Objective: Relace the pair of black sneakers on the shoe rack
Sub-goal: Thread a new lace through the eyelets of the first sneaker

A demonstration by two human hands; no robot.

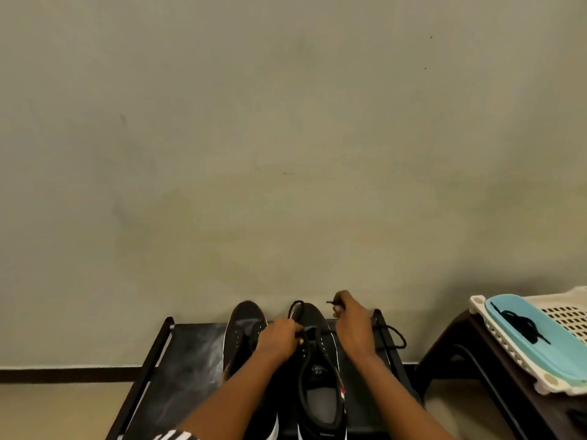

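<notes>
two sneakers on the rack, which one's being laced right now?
The right sneaker, its grey insole showing: the left hand and right hand both hold the black lace running across it. The left sneaker beside it shows no lace.

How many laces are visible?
2: one lace threads the right sneaker, pinched by left hand and right hand; the other lace lies in the blue tray. Others may be hidden.

Left sneaker (236, 338) beside right sneaker (320, 385) on shoe rack (190, 350) against wall (286, 154); basket (568, 315) on stool (460, 344) right of rack.
</notes>
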